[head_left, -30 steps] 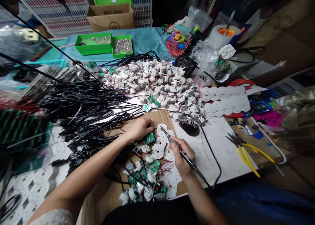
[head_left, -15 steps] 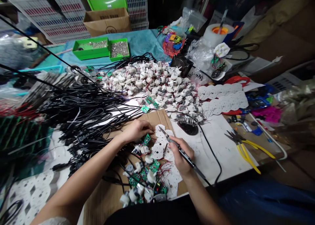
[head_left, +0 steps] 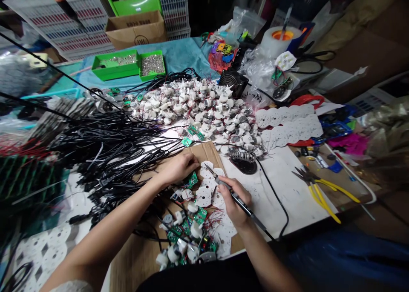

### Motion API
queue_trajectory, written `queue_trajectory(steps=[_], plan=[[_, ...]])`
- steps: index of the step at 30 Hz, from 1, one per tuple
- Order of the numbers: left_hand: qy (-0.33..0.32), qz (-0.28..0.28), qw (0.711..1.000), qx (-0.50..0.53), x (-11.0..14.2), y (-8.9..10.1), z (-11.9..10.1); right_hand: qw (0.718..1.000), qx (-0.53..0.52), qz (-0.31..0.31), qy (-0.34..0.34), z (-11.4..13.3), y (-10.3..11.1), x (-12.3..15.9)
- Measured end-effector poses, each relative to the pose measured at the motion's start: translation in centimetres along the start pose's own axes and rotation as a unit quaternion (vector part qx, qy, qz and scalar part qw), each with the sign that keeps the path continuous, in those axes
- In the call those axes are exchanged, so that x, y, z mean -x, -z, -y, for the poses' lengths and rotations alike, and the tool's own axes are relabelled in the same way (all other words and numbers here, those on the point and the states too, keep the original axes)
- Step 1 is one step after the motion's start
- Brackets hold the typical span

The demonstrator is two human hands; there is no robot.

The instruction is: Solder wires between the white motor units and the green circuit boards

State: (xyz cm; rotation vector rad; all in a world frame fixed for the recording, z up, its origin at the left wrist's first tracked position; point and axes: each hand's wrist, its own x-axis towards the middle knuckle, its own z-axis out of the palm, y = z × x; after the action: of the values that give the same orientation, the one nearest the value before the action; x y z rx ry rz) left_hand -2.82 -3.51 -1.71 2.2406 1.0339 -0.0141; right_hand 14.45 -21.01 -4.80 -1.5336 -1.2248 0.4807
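Note:
My right hand grips a soldering iron like a pen, its tip slanting up and left over the white scalloped circuit boards. Whether the tip touches a board cannot be made out. My left hand is closed in a pinch just left of those boards; what lies between its fingers is hidden. Below the fingers is a small green circuit board with thin wires. Nearer to me, white motor-like parts and more green boards lie in a cluster on the cardboard.
Black cables heap up at the left. White parts form a large pile behind my hands. A coiled iron stand is at the right, with yellow-handled pliers farther over. Green trays of small metal pieces stand at the back.
My left hand's fingers have drawn slightly up and curled tighter. The small green board below it has shifted slightly right. My right hand and the iron are almost unchanged.

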Motion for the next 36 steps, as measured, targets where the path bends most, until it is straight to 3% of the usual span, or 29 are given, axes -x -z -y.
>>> queue_trajectory(steps=[4, 12, 36], plan=[[0.024, 0.01, 0.999, -0.046, -0.3, -0.1, -0.6, 1.0, 0.002, 0.003, 0.008, 0.2, 0.0, -0.1], [0.054, -0.003, 0.998, -0.031, -0.4, -0.3, -1.1, 1.0, 0.014, 0.02, 0.008, 0.3, 0.1, -0.1], [0.052, -0.014, 0.998, -0.038, -0.4, -0.9, -0.9, 0.999, 0.017, 0.017, 0.029, 0.1, -0.4, -0.2]])
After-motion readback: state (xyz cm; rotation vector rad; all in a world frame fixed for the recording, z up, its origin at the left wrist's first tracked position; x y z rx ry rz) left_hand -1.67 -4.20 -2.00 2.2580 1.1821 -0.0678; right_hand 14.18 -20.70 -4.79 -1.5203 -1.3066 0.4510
